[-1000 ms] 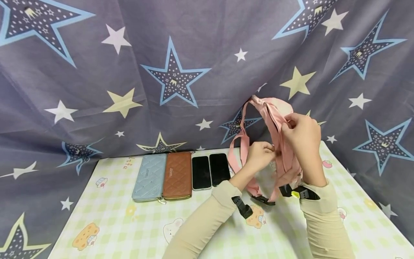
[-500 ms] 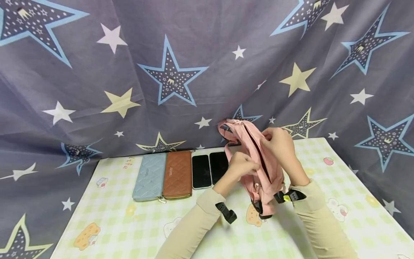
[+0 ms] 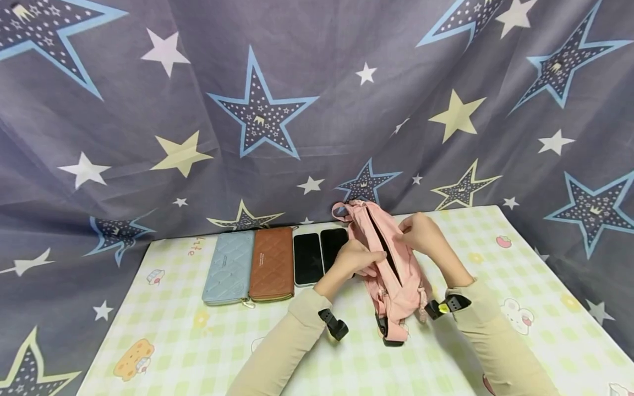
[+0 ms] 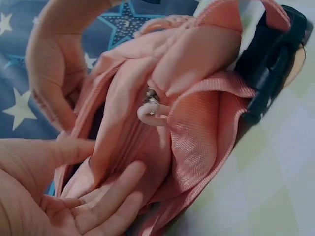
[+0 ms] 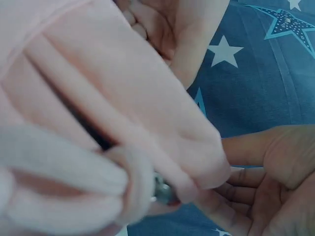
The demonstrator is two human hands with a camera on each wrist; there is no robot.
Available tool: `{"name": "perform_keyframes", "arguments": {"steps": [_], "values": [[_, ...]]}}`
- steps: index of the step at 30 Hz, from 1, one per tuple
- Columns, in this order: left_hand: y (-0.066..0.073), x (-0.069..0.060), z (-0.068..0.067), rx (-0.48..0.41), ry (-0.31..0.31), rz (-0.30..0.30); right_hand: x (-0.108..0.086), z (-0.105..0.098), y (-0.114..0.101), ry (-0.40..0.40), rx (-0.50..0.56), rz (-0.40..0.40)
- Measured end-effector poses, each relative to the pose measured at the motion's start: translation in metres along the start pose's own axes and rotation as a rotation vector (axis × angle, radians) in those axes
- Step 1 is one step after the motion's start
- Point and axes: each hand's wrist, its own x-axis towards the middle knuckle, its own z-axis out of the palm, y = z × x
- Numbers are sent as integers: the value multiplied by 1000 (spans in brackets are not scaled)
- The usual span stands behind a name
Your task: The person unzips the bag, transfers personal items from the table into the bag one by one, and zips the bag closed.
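A pink fabric bag point(image 3: 403, 294) with straps and a black buckle point(image 4: 270, 64) rests on the table, its long zipped slot parted to a dark inside. My left hand point(image 3: 354, 258) pinches the slot's left edge, thumb at the opening and fingers along the outer fabric in the left wrist view. Across the slot, my right hand point(image 3: 423, 234) pinches the opposite edge between thumb and fingers, as the right wrist view also shows. A metal zip pull with a pale cord loop point(image 4: 153, 113) hangs on the bag's side. The bag's contents are hidden.
Left of the bag lie two dark-screened phones, one point(image 3: 308, 258) beside the other point(image 3: 334, 242), partly behind my left hand. Further left are a brown quilted wallet point(image 3: 272, 264) and a light blue one point(image 3: 230, 267). A star-patterned curtain point(image 3: 317, 55) hangs behind the checked tablecloth point(image 3: 183, 341).
The bag has come down and leftward from a raised, upright position onto the table. Both hands moved with it, and its slot now faces up, with its edges parted.
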Motion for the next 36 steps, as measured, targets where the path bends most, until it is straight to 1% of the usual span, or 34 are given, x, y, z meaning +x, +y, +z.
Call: {"name": "perform_keyframes", "arguments": {"steps": [3,4,5,6,8,9,10,12,14,16,18,21,22,25,27,28,30,31,32,35,36], "values": [[0,3,0,259,99,39,-2,-2,-3,34,-3,-1],[0,3,-1,345,123,48,-4,-3,-4,45,-6,8],[0,4,-1,411,138,53,-6,-5,-6,53,-10,17],[0,4,-1,459,145,57,-7,-7,-7,61,-15,28],[0,4,-1,509,118,59,-11,-11,-9,71,-23,43],[-1,5,-1,520,101,60,-12,-12,-10,73,-24,50],[-1,5,-1,513,77,56,-12,-14,-10,79,-26,54],[-3,6,0,435,22,31,-13,-16,-9,102,-27,48],[-5,9,2,328,-9,-9,-14,-17,-7,133,-20,42],[-6,12,4,214,-15,-57,-13,-19,-7,167,-17,31],[-7,16,8,136,7,-90,-11,-23,-8,201,-11,24],[-7,25,16,107,56,-98,-8,-28,-13,260,-24,19],[-6,28,18,117,78,-93,-7,-29,-15,280,-32,21],[-3,33,23,189,147,-61,-2,-32,-20,321,-68,34],[0,35,24,240,182,-48,0,-32,-21,320,-85,48],[1,35,24,262,188,-49,2,-32,-21,310,-93,56],[3,32,22,245,151,-72,3,-31,-19,284,-104,66],[4,31,21,258,130,-84,4,-30,-17,269,-106,70],[5,28,19,295,113,-88,4,-30,-15,255,-109,71],[10,20,13,471,61,-82,3,-29,-11,218,-104,74],[12,17,11,560,53,-74,2,-30,-11,207,-101,74]]}}
